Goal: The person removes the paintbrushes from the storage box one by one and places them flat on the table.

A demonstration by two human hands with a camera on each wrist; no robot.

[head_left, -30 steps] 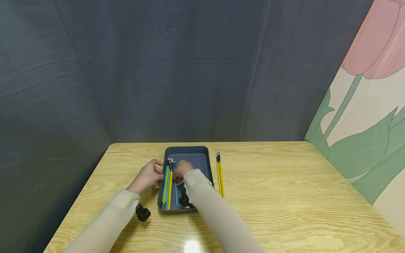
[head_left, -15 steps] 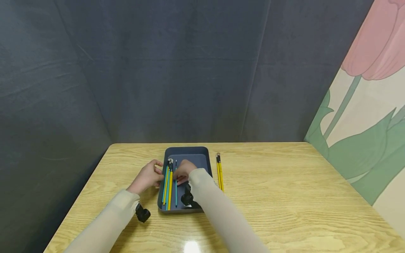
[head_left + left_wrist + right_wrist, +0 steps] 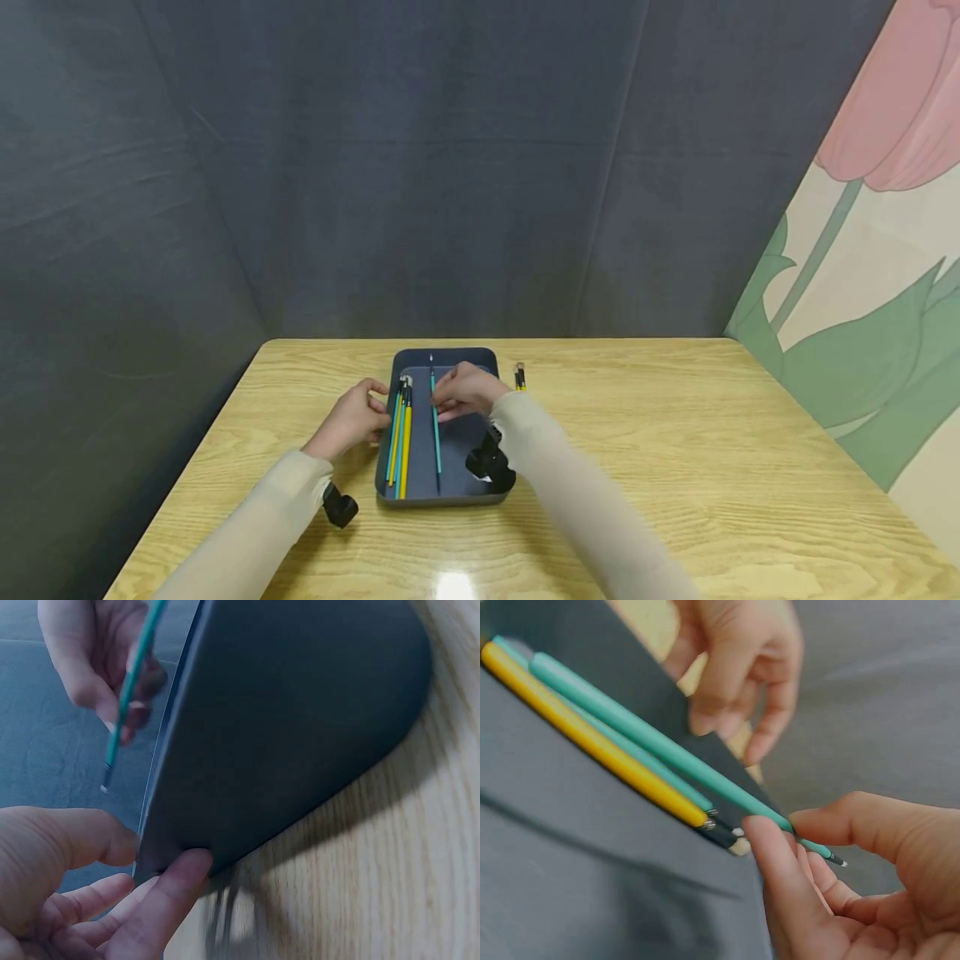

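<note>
A dark grey rectangular tray (image 3: 468, 358) rests on the table. At its left side, my left hand (image 3: 352, 421) pinches the rim, thumb over the inner side and fingers against the outer wall, as the left wrist view shows. My right hand (image 3: 467, 390) holds a thin teal paintbrush (image 3: 437, 450) between thumb and fingers, over the middle of the tray, tip pointing away from me. Several teal and yellow paintbrushes lie side by side along the tray's left wall, among them a thick yellow paintbrush (image 3: 592, 735) with a dark ferrule and pale bristles.
Beside the tray, to the right, two yellow paintbrushes (image 3: 521, 377) lie on the wooden table (image 3: 675, 433), mostly hidden behind my right forearm. A dark curtain (image 3: 450, 183) hangs along the table's far edge, and a wall with a painted tulip (image 3: 885, 108) stands at right.
My right hand has lifted the thin teal paintbrush from beside the other brushes and carried it to the right and slightly away from me. My left hand has stayed at the rim.
</note>
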